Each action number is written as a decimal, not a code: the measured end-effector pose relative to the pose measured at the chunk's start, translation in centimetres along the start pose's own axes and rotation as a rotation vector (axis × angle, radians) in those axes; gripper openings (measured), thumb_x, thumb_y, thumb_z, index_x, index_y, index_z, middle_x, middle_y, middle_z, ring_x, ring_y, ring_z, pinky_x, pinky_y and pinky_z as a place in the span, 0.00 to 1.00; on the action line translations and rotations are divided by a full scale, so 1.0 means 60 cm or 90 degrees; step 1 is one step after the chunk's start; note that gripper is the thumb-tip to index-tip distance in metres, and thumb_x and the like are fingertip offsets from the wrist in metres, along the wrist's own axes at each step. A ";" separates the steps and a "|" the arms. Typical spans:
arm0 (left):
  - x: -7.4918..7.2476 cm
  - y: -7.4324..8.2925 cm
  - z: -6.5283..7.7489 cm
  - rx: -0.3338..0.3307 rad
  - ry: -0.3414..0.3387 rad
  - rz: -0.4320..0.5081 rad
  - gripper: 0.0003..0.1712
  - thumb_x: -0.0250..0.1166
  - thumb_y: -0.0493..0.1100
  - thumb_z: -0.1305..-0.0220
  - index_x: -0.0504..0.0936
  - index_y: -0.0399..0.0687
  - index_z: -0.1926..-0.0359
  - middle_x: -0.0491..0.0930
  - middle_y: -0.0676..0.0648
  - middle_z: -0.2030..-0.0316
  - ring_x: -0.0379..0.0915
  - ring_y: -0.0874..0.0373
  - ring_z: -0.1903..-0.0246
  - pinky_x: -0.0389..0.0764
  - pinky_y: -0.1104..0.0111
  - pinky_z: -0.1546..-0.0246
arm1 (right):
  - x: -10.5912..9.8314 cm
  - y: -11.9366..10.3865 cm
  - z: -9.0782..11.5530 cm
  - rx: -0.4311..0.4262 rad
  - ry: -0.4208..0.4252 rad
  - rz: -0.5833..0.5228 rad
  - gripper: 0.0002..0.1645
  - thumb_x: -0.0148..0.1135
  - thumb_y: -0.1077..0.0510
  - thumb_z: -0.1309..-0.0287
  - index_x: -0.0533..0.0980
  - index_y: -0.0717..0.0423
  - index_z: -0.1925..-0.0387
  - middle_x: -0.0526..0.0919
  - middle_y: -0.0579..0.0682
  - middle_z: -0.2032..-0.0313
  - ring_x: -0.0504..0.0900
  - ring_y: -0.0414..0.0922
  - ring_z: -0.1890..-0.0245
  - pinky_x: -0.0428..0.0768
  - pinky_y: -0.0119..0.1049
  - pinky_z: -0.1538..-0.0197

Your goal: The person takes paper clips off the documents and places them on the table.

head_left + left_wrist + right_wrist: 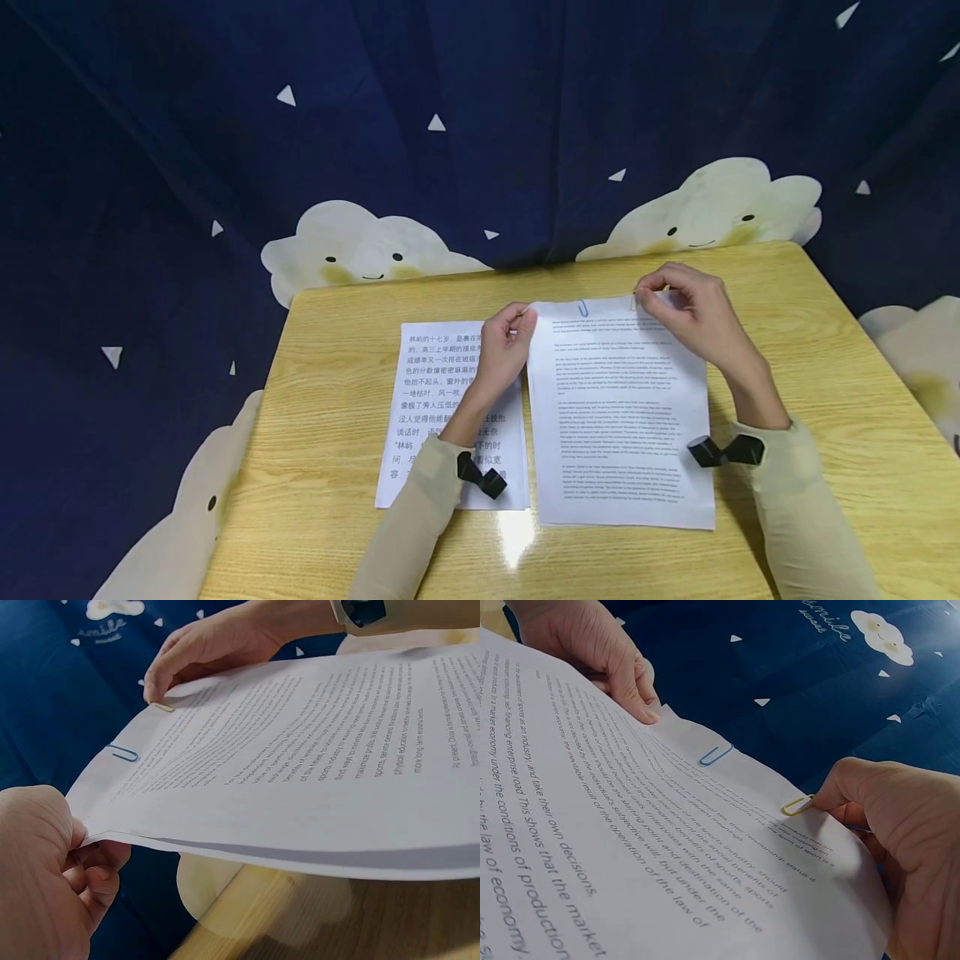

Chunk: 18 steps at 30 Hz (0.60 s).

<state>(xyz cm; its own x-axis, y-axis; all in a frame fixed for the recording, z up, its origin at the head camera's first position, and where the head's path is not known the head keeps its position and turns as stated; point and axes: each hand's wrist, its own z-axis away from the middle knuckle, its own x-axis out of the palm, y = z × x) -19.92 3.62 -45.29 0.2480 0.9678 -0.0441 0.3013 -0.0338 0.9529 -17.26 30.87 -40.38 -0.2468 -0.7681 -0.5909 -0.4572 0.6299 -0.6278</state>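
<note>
A stack of printed sheets [618,417] with small English text is lifted at its top edge. My left hand [508,346] pinches its top left corner between thumb and fingers. On the top edge sits a blue paper clip [717,754]. To the right of it, a yellow paper clip [796,805] is partly over the same edge, and my right hand [690,312] pinches its outer end. In the left wrist view the yellow clip lies mostly hidden under the right fingertips [155,688].
Another stack of paper [420,408] with large Chinese text lies on the wooden table [330,392], partly beneath my left forearm. A dark blue curtain [480,100] with clouds and triangles hangs behind the table's far edge.
</note>
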 end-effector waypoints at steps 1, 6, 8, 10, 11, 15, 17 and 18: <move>0.000 0.000 0.000 0.001 0.000 -0.003 0.12 0.55 0.36 0.28 0.80 0.30 0.56 0.72 0.32 0.80 0.60 0.65 0.89 0.60 0.76 0.88 | 0.000 0.000 0.000 0.000 0.001 -0.001 0.03 0.64 0.63 0.40 0.81 0.53 0.66 0.81 0.42 0.67 0.70 0.38 0.68 0.63 0.31 0.67; 0.000 0.001 0.001 0.003 0.004 -0.010 0.12 0.55 0.36 0.28 0.80 0.30 0.56 0.72 0.34 0.80 0.60 0.66 0.88 0.60 0.76 0.87 | 0.001 -0.001 -0.001 -0.005 0.006 -0.006 0.03 0.64 0.63 0.40 0.81 0.53 0.66 0.81 0.42 0.68 0.70 0.38 0.68 0.63 0.31 0.67; 0.001 0.002 0.000 0.004 0.007 -0.009 0.11 0.56 0.36 0.28 0.81 0.30 0.57 0.72 0.37 0.81 0.60 0.66 0.88 0.60 0.76 0.87 | 0.001 -0.001 -0.001 -0.007 0.009 -0.008 0.03 0.64 0.64 0.41 0.82 0.53 0.67 0.81 0.42 0.68 0.70 0.38 0.68 0.63 0.31 0.67; 0.001 0.002 0.000 0.007 0.010 -0.009 0.11 0.56 0.36 0.28 0.81 0.30 0.57 0.70 0.41 0.82 0.59 0.66 0.88 0.60 0.76 0.87 | 0.002 -0.002 -0.001 -0.007 0.011 -0.010 0.03 0.65 0.64 0.41 0.82 0.53 0.67 0.81 0.44 0.68 0.70 0.38 0.68 0.63 0.31 0.67; 0.001 0.002 0.000 0.008 0.011 -0.010 0.11 0.56 0.35 0.28 0.81 0.30 0.58 0.70 0.43 0.82 0.59 0.66 0.88 0.60 0.77 0.87 | 0.002 -0.002 -0.001 -0.007 0.013 -0.010 0.03 0.65 0.64 0.41 0.82 0.53 0.67 0.81 0.45 0.68 0.70 0.38 0.69 0.63 0.31 0.67; 0.002 0.003 0.001 0.009 0.013 -0.010 0.11 0.56 0.35 0.29 0.80 0.29 0.59 0.69 0.44 0.82 0.59 0.66 0.88 0.60 0.77 0.86 | 0.004 -0.009 0.000 -0.003 0.020 -0.008 0.05 0.65 0.66 0.42 0.81 0.54 0.67 0.81 0.47 0.69 0.69 0.38 0.69 0.61 0.31 0.68; 0.002 0.004 0.001 0.006 0.015 -0.008 0.11 0.56 0.35 0.29 0.80 0.30 0.58 0.69 0.41 0.82 0.60 0.66 0.88 0.61 0.77 0.86 | 0.004 -0.019 0.000 -0.003 0.023 -0.010 0.05 0.65 0.68 0.43 0.81 0.56 0.67 0.80 0.48 0.69 0.68 0.38 0.70 0.60 0.30 0.68; 0.002 0.005 0.002 0.005 0.016 -0.008 0.10 0.56 0.35 0.29 0.80 0.30 0.58 0.70 0.40 0.82 0.60 0.66 0.87 0.61 0.77 0.86 | 0.003 -0.026 0.000 -0.004 0.024 -0.012 0.05 0.65 0.69 0.43 0.81 0.58 0.67 0.80 0.48 0.69 0.68 0.39 0.70 0.60 0.30 0.68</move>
<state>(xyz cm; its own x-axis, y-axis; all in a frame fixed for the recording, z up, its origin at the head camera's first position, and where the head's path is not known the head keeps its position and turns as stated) -19.69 3.71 -45.04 0.2213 0.9740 -0.0487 0.3115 -0.0233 0.9500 -16.62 29.73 -39.52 -0.2706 -0.7834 -0.5595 -0.4676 0.6150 -0.6349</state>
